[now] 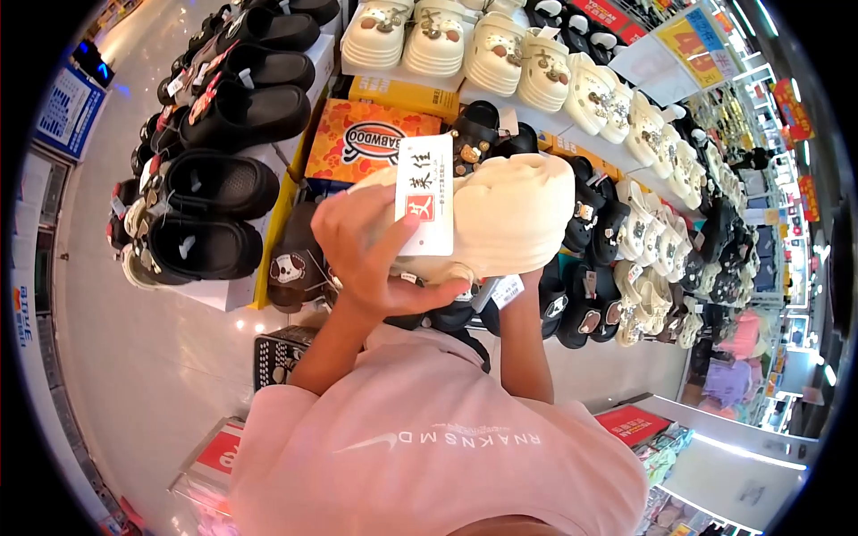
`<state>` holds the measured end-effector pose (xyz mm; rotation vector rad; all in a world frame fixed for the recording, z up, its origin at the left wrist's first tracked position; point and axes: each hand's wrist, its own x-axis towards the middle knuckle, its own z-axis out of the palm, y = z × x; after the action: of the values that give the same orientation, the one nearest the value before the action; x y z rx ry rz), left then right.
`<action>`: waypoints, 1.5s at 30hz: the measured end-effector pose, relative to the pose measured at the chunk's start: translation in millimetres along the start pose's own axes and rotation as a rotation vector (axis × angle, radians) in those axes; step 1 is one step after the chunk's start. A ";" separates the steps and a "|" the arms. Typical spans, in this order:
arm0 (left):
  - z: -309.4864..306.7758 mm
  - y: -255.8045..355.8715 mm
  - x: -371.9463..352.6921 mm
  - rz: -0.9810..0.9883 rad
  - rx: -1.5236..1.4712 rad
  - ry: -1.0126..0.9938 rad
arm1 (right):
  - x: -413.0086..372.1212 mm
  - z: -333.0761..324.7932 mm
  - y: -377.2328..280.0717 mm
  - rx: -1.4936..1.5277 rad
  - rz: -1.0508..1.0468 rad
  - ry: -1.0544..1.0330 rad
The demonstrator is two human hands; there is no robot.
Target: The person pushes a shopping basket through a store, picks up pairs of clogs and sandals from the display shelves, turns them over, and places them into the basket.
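Observation:
A pair of cream clogs (514, 214) is held up in front of my chest, the thick sole edges toward me. My left hand (357, 246) grips the near left part of the clogs, thumb along the lower edge. A white paper tag (424, 196) with dark characters and a red square hangs against the clogs, by my left index finger. My right hand (529, 284) is under the right end of the clogs; its fingers are hidden behind them. Next to that hand a small white label (506, 291) dangles.
Black clogs (241, 116) line a shelf on the left. Rows of cream clogs (438, 40) stand along the back and right. An orange shoe box (357, 138) lies behind my left hand. A price sign (697, 45) rises at upper right. Below, a dark crate (279, 355) is on the floor.

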<state>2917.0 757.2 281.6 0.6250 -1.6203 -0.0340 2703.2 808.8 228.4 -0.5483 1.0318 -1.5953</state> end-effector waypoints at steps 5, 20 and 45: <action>-42.7 -0.1 -2.8 0.114 0.057 -0.053 | -10.1 16.3 -2.6 0.414 -0.025 -0.370; -71.4 16.9 -50.3 0.293 0.331 0.273 | -24.6 71.9 0.5 0.368 0.435 -0.269; -22.6 144.8 -105.4 -1.318 -0.722 -0.598 | -79.0 -140.9 -40.6 0.192 0.015 -0.284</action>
<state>2885.7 930.9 243.7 1.0358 -1.2980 -1.8118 2592.6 930.8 203.5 -0.6124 0.6616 -1.5314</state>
